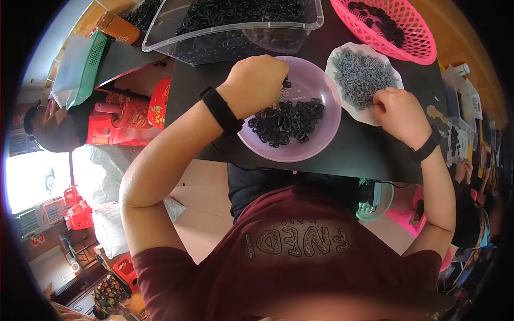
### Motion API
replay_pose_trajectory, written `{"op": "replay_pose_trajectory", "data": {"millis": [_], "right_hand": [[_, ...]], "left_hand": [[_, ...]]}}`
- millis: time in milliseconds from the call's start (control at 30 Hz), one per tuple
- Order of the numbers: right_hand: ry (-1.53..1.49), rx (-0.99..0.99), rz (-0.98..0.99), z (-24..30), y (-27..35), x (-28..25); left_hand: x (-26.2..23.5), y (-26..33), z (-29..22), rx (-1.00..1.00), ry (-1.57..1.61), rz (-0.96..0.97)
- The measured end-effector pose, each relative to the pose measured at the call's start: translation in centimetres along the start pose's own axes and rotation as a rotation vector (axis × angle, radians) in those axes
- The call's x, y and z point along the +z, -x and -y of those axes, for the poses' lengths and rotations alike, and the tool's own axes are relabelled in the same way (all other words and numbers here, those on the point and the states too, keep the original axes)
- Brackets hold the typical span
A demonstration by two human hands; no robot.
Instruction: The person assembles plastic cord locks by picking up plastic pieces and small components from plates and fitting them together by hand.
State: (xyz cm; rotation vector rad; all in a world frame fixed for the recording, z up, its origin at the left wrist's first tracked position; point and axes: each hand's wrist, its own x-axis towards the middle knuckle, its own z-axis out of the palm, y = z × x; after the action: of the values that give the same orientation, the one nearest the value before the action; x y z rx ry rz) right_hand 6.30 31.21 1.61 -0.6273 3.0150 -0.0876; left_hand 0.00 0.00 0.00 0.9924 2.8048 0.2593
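My left hand (256, 83) hovers over the back of a pale purple plate (321, 85), fingers curled down among small black plastic rings (286, 122) heaped in it. Whether it pinches a ring is hidden by the knuckles. My right hand (400, 113) rests at the near edge of a white plate (334, 59) full of small grey metal pieces (361, 75), fingertips closed down onto the pile. Both wrists wear black bands. Both plates sit on a black table (364, 152).
A clear plastic tub (230, 40) holding black rings stands at the back. A pink mesh basket (412, 37) with more black rings is at the back right. Red stools (128, 115) and a green tray (88, 67) lie to the left. Another person's hands (463, 171) work at the far right.
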Motion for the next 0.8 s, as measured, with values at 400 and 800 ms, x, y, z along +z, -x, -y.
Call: {"op": "replay_pose_trajectory", "data": {"millis": [400,800], "right_hand": [[-0.834,0.263,-0.250,0.0,2.5,-0.7],[-0.823,0.337,-0.288,-0.4,2.7,0.1]], "left_hand": [[0.2,0.2,-0.8,0.086,0.104,-0.075],[-0.4,5.6,-4.0,-0.214,1.199,-0.097]]}}
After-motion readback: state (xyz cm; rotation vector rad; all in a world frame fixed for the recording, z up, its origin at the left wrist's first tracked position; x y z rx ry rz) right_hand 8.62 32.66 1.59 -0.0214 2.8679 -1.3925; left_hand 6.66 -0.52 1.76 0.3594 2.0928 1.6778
